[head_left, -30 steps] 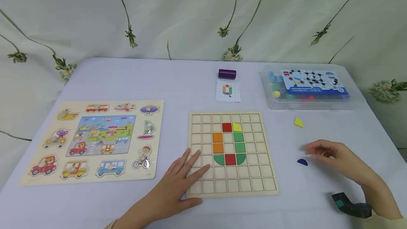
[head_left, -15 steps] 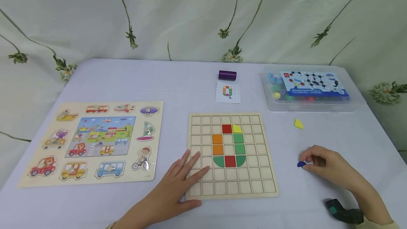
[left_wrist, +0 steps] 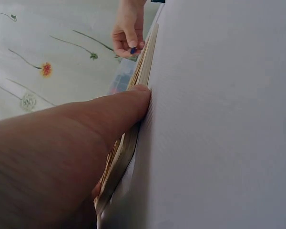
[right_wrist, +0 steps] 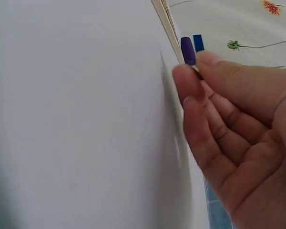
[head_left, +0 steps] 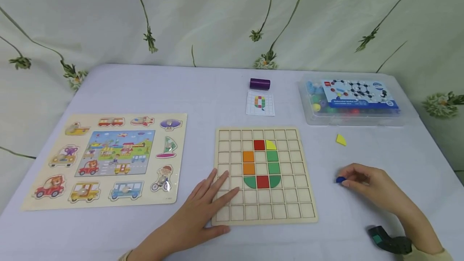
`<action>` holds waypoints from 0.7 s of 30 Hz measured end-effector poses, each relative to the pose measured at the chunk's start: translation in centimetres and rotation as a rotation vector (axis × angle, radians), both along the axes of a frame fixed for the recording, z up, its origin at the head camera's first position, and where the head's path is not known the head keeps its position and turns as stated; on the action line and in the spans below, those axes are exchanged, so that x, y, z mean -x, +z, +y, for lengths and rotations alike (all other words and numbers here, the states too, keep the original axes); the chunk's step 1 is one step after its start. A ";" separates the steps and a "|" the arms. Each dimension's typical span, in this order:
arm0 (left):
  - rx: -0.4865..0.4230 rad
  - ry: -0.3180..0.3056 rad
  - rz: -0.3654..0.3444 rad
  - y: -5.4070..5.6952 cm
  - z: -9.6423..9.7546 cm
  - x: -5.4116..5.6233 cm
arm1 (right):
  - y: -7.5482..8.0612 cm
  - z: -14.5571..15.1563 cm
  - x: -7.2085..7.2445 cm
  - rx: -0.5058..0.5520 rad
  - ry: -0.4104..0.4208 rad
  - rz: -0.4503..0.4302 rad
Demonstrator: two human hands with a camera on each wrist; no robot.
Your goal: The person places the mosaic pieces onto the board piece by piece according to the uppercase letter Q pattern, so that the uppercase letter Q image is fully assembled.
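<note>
My right hand (head_left: 373, 186) pinches a dark blue half-circle tile (head_left: 340, 179) between thumb and fingers, right of a wooden grid board (head_left: 286, 203). The left wrist view also shows this blue tile at the fingertips. My left hand (head_left: 203, 216) lies with fingers spread over the board's lower left corner, its thumb (left_wrist: 133, 98) at the near edge. Red tiles (head_left: 262, 181), orange tiles (head_left: 248, 168), green tiles (head_left: 273, 168) and a yellow quarter-circle tile (head_left: 270, 145) sit in the board's middle cells. A loose yellow tile (head_left: 340, 139) lies beyond the right hand.
A pattern card (head_left: 260, 108) and a purple cylinder (head_left: 259, 84) lie behind the board. At back right stands a clear plastic box (head_left: 355, 118) with colored parts. On the left is a vehicle picture puzzle (head_left: 181, 152). The right wrist wears a black band (head_left: 389, 243).
My right hand has taken hold of the blue half-circle tile and shifted it slightly left and away from me. The left hand stays on the board.
</note>
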State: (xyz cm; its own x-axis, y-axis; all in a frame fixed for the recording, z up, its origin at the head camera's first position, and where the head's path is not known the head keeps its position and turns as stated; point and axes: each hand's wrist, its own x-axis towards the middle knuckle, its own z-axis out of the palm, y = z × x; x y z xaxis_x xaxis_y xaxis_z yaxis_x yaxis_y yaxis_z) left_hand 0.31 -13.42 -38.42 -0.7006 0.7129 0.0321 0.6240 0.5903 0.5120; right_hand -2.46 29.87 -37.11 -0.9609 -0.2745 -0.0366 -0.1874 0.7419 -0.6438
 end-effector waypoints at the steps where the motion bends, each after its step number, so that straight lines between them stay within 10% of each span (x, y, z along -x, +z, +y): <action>1: -0.001 0.000 0.000 0.0 0.0 0.0 | 0.1 -0.1 0.1 0.035 0.004 -0.025; 10: -0.012 0.005 -0.013 -0.1 0.0 -0.1 | 0.8 -5.0 1.4 0.583 0.135 -0.212; 21: -0.006 0.014 -0.039 0.0 -0.1 -0.1 | 0.1 -11.6 -0.3 0.633 0.139 -0.249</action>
State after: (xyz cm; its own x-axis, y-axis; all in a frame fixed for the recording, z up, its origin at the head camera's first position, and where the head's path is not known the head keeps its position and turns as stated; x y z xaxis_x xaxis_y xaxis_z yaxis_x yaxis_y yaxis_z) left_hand 0.38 -13.48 -38.44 -0.7114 0.7027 0.0088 0.5951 0.5957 0.5394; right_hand -2.20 18.31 -37.00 -0.8991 -0.4356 -0.0432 -0.0444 0.1889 -0.9810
